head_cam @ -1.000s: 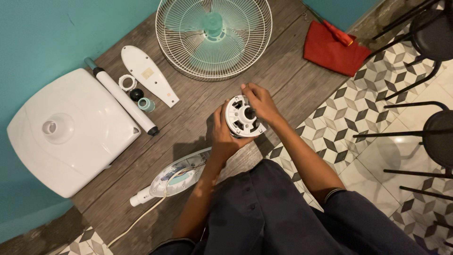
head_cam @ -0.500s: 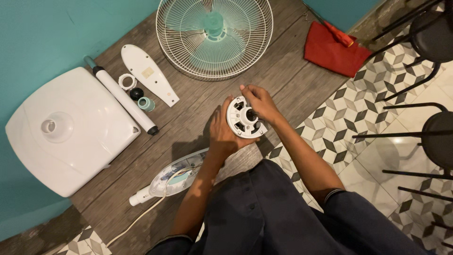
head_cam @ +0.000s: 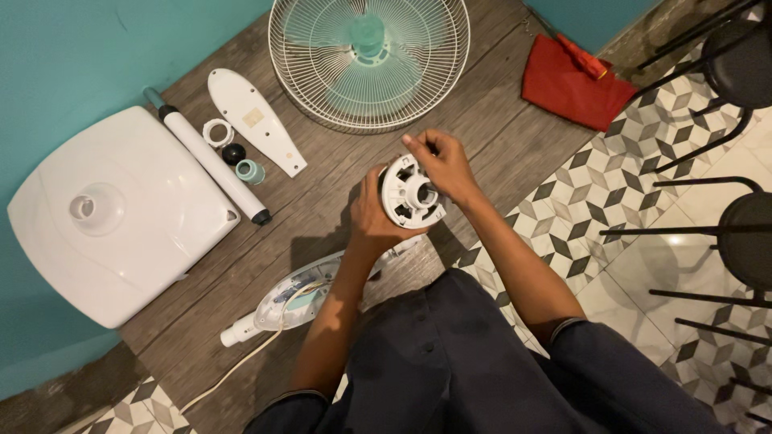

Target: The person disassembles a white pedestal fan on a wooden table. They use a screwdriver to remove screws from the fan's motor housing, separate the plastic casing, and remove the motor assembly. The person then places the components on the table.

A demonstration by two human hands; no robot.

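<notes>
The left hand (head_cam: 374, 221) cupped the round white plastic fan part (head_cam: 412, 193) above the wooden floor (head_cam: 498, 120) while the right hand (head_cam: 442, 165) pinched its rim; it looked light, stiff, best held by the edge.

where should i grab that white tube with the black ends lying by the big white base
Grip the white tube with black ends around its bare middle, coming from above. It lies flat on the wooden floor, and its right side is crowded by the small rings, while the square white base borders its left.
</notes>
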